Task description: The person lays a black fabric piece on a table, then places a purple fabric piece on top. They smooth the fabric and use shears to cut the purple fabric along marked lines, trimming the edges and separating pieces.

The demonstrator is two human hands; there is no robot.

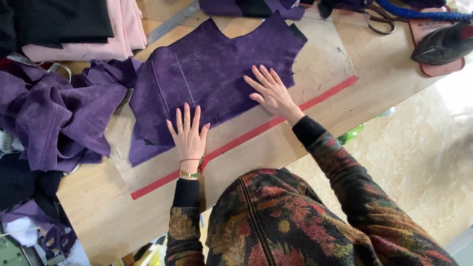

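Observation:
A cut piece of purple velvet fabric (212,69) with faint chalk lines lies flat on a pale pressing board (320,64) edged with a red strip. My left hand (188,132) rests palm down on the fabric's near edge, fingers spread. Palm down too, my right hand (270,93) presses on the fabric's right part with fingers apart. Neither hand holds anything. Bracelets sit on my left wrist.
A heap of purple fabric pieces (54,113) lies at the left. Folded pink (118,34) and black cloth (59,19) are stacked at the far left. An iron (443,42) on a mat and scissors (379,19) sit at the far right. The wooden table's edge (384,93) runs diagonally.

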